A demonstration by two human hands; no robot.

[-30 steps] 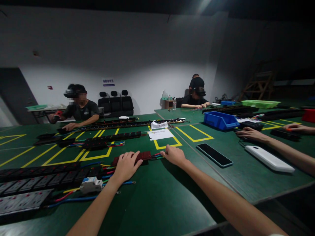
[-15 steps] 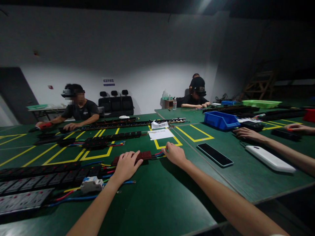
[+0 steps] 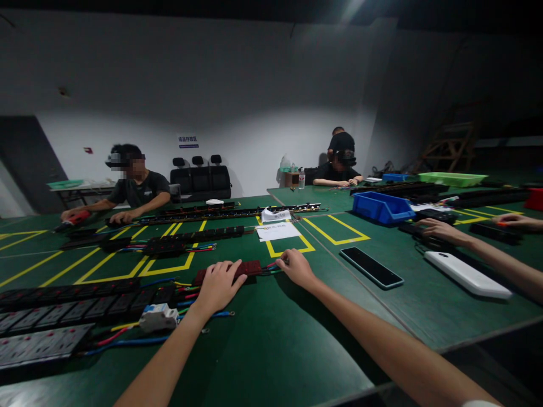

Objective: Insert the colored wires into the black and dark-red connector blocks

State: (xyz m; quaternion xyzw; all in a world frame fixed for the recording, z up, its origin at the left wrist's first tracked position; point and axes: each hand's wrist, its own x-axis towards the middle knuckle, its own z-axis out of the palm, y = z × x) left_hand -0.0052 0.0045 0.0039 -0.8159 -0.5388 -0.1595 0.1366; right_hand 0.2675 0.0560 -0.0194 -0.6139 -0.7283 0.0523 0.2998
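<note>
A dark red block (image 3: 251,267) lies on the green table, with colored wires (image 3: 270,268) coming out of its right end. My left hand (image 3: 220,284) rests over the left part of this block, fingers wrapped over it. Just right of the block, my right hand (image 3: 297,269) pinches the wires between thumb and fingers; the fingertips partly hide them. Left of my hands lie rows of black socket strips (image 3: 76,312) and a white breaker (image 3: 158,317) with wires.
To the right are a phone (image 3: 371,267), a white power bank (image 3: 466,274), a blue bin (image 3: 382,208) and another person's hands (image 3: 445,232). A white paper (image 3: 278,232) and black strips (image 3: 169,243) lie beyond my hands. People sit across the table.
My right hand has shifted slightly left along the wires toward the block. My left hand stays in place. The neighbor's nearer hand at the right has moved a little to the right.
</note>
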